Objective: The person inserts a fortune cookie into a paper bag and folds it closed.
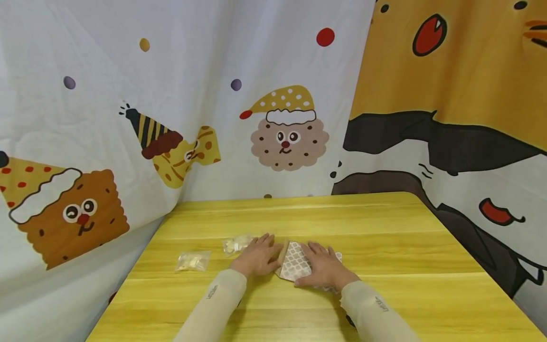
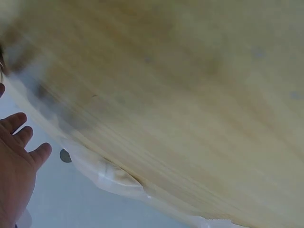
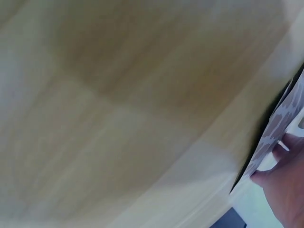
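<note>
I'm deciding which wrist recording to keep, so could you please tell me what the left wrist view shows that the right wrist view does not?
Only the left wrist view shows the left hand and clear plastic packets near the table's edge. Only the right wrist view shows the right hand touching the patterned piece. Both show the wood-grain tabletop and some pale backdrop.

Working from afar, I had the sheet (image 1: 295,262) on the table (image 1: 282,308), the right hand (image 1: 325,267) over its right part and the left hand (image 1: 258,256) at its left edge. One packet (image 1: 235,244) lay just left of the left hand; a second packet (image 1: 193,261) lay farther left and slightly nearer the head camera. The cloth (image 1: 205,57) hung behind the table's far edge and along both its sides.
</note>
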Tool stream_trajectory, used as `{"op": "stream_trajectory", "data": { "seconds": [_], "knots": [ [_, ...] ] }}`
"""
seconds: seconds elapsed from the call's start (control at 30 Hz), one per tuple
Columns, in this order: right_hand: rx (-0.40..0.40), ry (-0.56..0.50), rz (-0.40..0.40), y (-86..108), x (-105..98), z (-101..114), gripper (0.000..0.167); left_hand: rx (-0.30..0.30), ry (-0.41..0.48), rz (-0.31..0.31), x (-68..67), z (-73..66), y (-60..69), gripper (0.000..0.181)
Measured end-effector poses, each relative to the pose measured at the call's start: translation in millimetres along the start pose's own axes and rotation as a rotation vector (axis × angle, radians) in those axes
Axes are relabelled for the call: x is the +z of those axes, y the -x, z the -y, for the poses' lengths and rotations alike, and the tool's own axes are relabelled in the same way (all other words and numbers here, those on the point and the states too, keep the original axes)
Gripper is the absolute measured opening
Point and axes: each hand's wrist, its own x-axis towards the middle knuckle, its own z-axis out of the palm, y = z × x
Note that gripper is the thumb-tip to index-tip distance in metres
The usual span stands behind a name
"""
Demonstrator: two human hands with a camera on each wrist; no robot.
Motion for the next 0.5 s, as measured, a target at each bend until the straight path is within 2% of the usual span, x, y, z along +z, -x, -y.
{"op": "stream_trajectory", "data": {
  "seconds": [0.17,0.37,0.5],
  "knots": [
    [-0.03,-0.022,-0.005,0.5,-1.6,-7.1,0.116,0.018,0.019,-0.004,0.5,-1.7,2.8,0.064],
    [-0.045,-0.038,-0.01,-2.1,-1.5,-11.1,0.114,0.009,0.0,0.01,3.4,-2.8,6.8,0.062],
    [-0.037,-0.006,0.0,-2.6,-2.0,-11.4,0.118,0.008,0.004,0.006,4.7,-2.4,10.0,0.06]
  ]
}}
